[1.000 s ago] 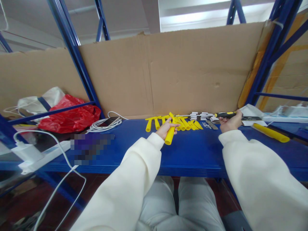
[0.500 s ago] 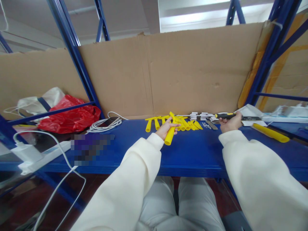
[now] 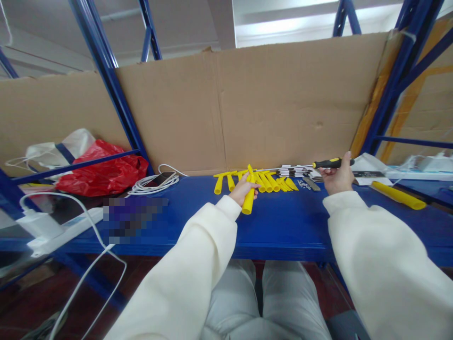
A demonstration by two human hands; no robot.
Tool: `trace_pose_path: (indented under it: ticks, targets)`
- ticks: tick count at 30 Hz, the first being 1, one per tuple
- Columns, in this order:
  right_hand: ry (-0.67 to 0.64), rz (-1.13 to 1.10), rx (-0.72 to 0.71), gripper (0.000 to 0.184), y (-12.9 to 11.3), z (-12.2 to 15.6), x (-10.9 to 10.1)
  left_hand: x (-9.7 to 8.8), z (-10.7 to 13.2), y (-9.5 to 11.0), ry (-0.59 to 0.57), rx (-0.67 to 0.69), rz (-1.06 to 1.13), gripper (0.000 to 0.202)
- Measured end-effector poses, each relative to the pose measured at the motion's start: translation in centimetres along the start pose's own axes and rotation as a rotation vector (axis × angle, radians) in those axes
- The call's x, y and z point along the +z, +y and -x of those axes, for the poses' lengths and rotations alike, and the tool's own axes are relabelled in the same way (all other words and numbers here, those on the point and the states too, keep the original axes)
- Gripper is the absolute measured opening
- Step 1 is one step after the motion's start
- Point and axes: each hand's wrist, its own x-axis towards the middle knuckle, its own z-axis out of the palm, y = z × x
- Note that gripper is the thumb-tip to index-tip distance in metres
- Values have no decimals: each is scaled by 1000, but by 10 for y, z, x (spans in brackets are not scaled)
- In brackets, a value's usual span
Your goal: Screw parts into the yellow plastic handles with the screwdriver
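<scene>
My left hand is closed round a yellow plastic scraper handle, its hollow round end pointing towards me. In my right hand lies a screwdriver with a black and yellow grip, the thumb raised at its rear end. Its long shaft runs left, and the tip reaches the upper end of the held handle; whether it sits on a screw is too small to see. Behind my left hand several more yellow handles lie side by side. Small yellow pieces and a metal blade lie between my hands.
Small metal screws and stacked black-and-white packets lie at the back. A larger yellow tool is at the right. Coiled white cable, a red bag and a power strip are at the left. Cardboard walls the blue shelf.
The yellow handle in my left hand has turned more upright. My right hand's grip has shifted, fingers opening somewhat and thumb rising, while the screwdriver has moved slightly left and up.
</scene>
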Motion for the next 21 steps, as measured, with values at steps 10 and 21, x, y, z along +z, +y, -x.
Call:
trace_pose_path:
  ticks: [10, 21]
  targets:
    - [-167, -35, 69, 46, -1, -9, -5, -3, -3, -1, 51, -2, 26, 98]
    - [-127, 2, 19, 40, -2, -8, -3, -2, -4, -2, 74, 28, -18, 97]
